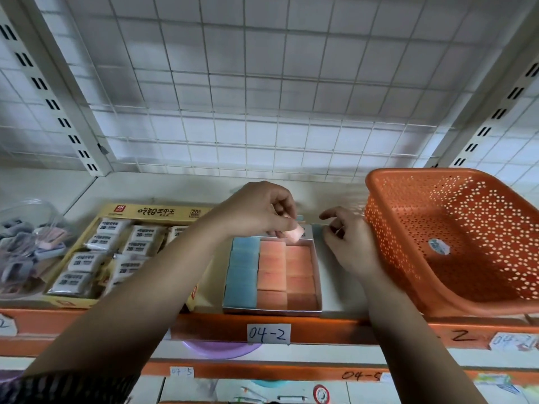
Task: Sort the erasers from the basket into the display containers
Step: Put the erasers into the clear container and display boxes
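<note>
Between the thumb and fingertips of the left hand a pink eraser is pinched and tilted. I judge it is held so to drop into the gap just beneath those fingers, at the back of the display box, whose blue and pink rows otherwise look full. Right of them, the right hand lies against the orange basket, probably steadying it. Its fingers curl loosely, forefinger out — whether they hold anything I cannot tell. The basket's right side is cut off.

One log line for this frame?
phase: place | left hand: pinches pink eraser over display box far-right corner | right hand: beside orange basket, grip unclear
</note>
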A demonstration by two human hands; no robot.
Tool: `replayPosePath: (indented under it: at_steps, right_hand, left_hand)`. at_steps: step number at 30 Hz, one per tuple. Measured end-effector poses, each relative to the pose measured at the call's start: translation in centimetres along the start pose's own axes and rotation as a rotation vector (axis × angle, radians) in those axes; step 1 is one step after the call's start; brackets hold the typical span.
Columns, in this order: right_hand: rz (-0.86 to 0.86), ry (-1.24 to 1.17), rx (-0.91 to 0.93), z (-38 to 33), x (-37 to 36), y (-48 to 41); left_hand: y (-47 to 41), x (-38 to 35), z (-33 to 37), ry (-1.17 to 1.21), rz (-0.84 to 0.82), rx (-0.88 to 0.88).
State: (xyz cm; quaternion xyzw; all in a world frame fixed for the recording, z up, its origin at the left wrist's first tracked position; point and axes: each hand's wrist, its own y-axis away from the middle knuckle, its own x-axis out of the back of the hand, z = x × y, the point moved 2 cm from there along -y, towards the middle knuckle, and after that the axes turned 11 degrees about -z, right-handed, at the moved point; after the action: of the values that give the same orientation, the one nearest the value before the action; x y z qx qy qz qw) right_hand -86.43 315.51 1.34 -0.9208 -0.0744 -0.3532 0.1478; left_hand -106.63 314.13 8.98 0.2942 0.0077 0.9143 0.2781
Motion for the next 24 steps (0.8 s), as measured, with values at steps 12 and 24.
replayPosePath:
  at_steps: [12,24]
  right_hand:
    - [-0.017,0.035,0.007,0.0,-0.3,0.1]
    - [-0.026,0.036,0.016,0.0,-0.2,0.1]
  left_hand:
    - [-2.1,-1.3,0.1,-0.213,-0.113,0.034]
    - [-2.3,-2.3,0.0,-0.507,-0.115,-0.012]
